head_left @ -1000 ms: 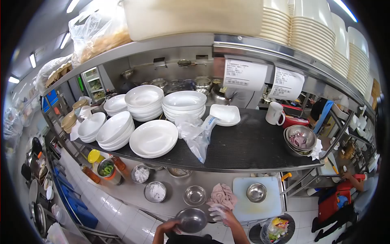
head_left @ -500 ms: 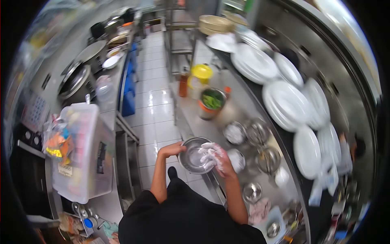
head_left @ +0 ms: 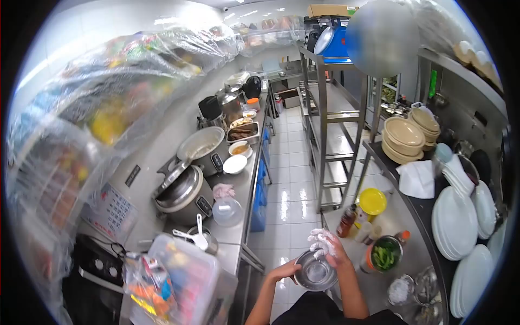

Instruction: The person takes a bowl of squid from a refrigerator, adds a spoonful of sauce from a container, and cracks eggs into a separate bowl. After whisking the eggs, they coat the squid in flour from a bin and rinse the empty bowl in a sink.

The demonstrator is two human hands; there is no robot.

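My left hand [head_left: 285, 270] grips the left rim of a metal mixing bowl [head_left: 316, 275], held in front of my body. White powder coats the fingers of my right hand [head_left: 329, 247], which is over the bowl's far right edge with its fingers bent and apart. Nothing shows between those fingers. On the steel counter to the right, nearest that hand, stand a sauce bottle [head_left: 347, 221], a yellow-lidded tub [head_left: 372, 202] and a pot of green vegetables [head_left: 385, 254]. A bowl of white stuff [head_left: 401, 290] sits closer to me.
White oval plates [head_left: 454, 223] and tan round bowls [head_left: 403, 139] are stacked on the right-hand shelf. A steel rack [head_left: 338, 135] stands ahead beside the tiled aisle [head_left: 287, 211]. On the left are rice cookers [head_left: 184, 195] and a clear plastic bin [head_left: 187, 276].
My view has swung up and to the left, showing more of the room. My right hand has moved from inside the bowl to its far edge, raised. The left hand keeps the rim.
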